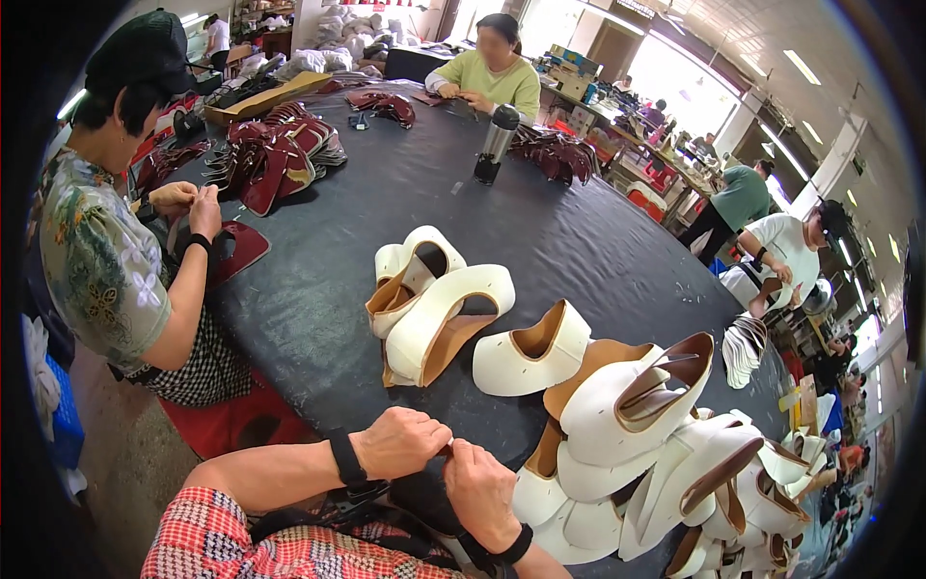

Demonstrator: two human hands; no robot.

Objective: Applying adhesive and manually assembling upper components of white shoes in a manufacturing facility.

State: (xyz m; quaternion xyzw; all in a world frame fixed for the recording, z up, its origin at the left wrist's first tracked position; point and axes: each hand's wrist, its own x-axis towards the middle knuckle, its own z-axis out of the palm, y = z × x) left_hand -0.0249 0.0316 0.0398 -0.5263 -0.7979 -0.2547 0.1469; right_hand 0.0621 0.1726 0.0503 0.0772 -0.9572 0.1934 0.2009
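at the near edge of the dark round worktop [405,193], the left hand [400,442] is curled shut, pinching a thin brown strip of shoe material [448,450]. the right hand [482,490] is closed on the same strip just beside it. it looks light, soft and bendy, best pinched by its edge. cream shoe uppers [627,425] pile up to the right.

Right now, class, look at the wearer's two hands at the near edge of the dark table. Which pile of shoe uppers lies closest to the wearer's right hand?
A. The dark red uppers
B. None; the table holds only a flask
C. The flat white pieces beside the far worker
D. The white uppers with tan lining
D: the white uppers with tan lining are heaped right beside the right hand, while the dark red uppers lie far across the table.
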